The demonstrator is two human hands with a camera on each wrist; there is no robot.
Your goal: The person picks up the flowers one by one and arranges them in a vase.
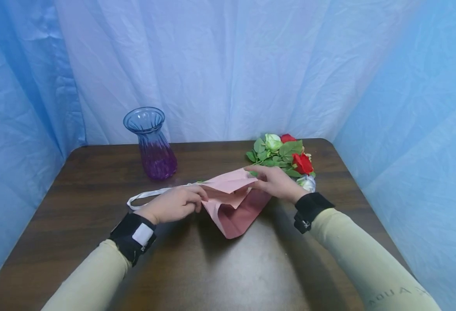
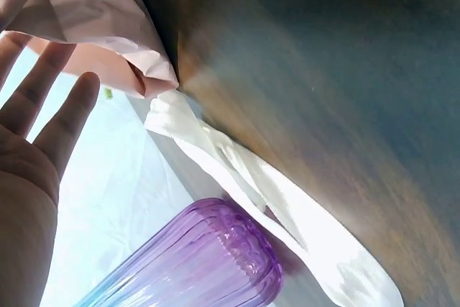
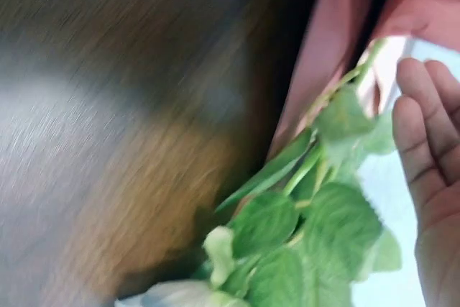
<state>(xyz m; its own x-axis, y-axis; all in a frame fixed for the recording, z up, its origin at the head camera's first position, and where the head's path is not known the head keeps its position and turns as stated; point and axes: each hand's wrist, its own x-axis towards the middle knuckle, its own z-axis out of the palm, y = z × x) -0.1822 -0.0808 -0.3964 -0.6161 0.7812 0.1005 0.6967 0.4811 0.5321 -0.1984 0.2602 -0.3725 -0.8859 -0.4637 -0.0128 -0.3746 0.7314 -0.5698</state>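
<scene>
Both hands are at a folded sheet of pink wrapping paper [image 1: 228, 181], which lies around the stems of a bunch of roses. My left hand [image 1: 177, 203] pinches the paper's left edge, thumb in front and fingers behind in the left wrist view. At the right edge, my right hand [image 1: 276, 183] holds the paper between thumb and fingers, close to the leaves [image 3: 309, 228]. Red, pale green and white rose heads, such as the red rose [image 1: 302, 164], point to the right. A white ribbon [image 2: 287, 206] trails from the paper's left end.
A blue-to-purple glass vase [image 1: 154, 147] stands upright at the back left, just behind the ribbon. Dark wooden table top [image 1: 228, 276] lies under everything. Pale blue cloth [image 1: 212, 69] hangs behind and along both sides.
</scene>
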